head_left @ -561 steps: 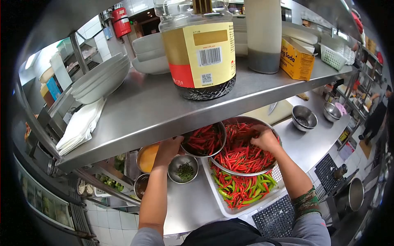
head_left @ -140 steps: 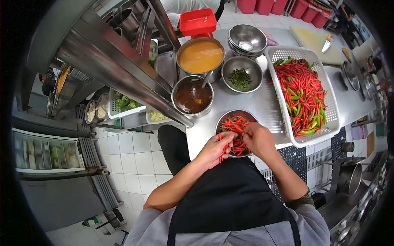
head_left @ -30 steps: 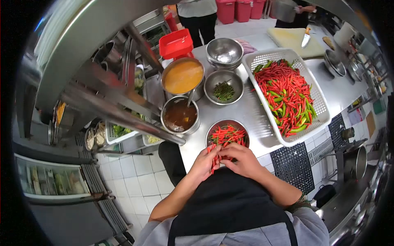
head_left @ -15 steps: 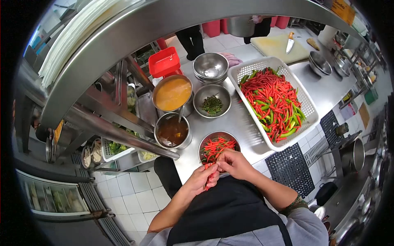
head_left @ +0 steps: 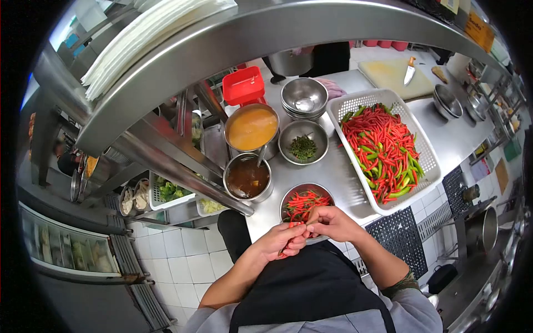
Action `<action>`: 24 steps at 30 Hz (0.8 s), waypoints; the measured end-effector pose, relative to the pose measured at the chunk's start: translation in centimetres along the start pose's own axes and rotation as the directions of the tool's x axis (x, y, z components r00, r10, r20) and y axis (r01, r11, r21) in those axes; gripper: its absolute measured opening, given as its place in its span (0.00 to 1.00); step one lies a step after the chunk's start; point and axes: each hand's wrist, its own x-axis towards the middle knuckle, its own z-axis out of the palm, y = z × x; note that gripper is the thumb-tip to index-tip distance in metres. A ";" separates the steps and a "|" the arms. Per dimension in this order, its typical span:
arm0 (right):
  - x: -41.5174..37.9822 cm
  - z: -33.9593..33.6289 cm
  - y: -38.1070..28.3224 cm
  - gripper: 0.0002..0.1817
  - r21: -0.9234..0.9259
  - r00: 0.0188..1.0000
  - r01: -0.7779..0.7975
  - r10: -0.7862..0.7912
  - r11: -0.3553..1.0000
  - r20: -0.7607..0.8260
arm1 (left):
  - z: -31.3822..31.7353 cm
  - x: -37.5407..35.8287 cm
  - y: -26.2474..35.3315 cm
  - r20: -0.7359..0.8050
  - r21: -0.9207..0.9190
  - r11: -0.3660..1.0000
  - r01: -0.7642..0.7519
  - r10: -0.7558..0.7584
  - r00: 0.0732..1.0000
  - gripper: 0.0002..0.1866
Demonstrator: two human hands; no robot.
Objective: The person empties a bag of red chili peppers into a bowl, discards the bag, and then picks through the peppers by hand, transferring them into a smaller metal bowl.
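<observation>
My left hand is closed around red chilies, whose tips show above and below its fingers. My right hand pinches with thumb and forefinger against the left fingertips; whatever sits in that pinch is too small to make out. Just beyond both hands stands a metal bowl holding loose red chilies, its near side partly covered by the hands. Farther back, another metal bowl contains thin green stem-like pieces. To the right, a white perforated basket is heaped with red and green chilies.
Left of the bowls stand a pot of orange liquid and a pot of dark broth with a utensil. Stacked bowls sit behind. A knife lies on a cutting board. A steel shelf arches overhead.
The camera view has shifted, so the counter appears farther right. My hands have come closer together, and less of the held chilies shows below my left hand.
</observation>
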 end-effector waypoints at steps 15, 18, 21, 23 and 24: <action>0.4 -0.8 1.1 0.14 -0.892 0.828 -0.073 -0.471 0.447 -0.304 | 1.0 3.4 1.5 -0.348 -0.109 0.966 -0.234 0.183 0.919 0.11; -0.5 -0.2 0.9 0.17 -0.834 0.857 -0.042 -0.410 0.550 -0.313 | 0.4 4.2 3.5 -0.385 -0.124 0.952 -0.279 0.213 0.898 0.11; -1.3 0.0 1.6 0.15 -0.764 0.894 -0.041 -0.319 0.643 -0.316 | 0.5 5.9 6.0 -0.397 -0.133 0.931 -0.341 0.265 0.879 0.10; -1.7 -0.1 2.5 0.14 -0.754 0.914 -0.034 -0.286 0.656 -0.289 | 0.7 6.8 7.1 -0.398 -0.118 0.927 -0.355 0.283 0.872 0.10; -2.0 0.0 3.0 0.14 -0.765 0.919 -0.023 -0.288 0.643 -0.270 | 1.0 7.2 7.5 -0.397 -0.112 0.931 -0.348 0.279 0.874 0.10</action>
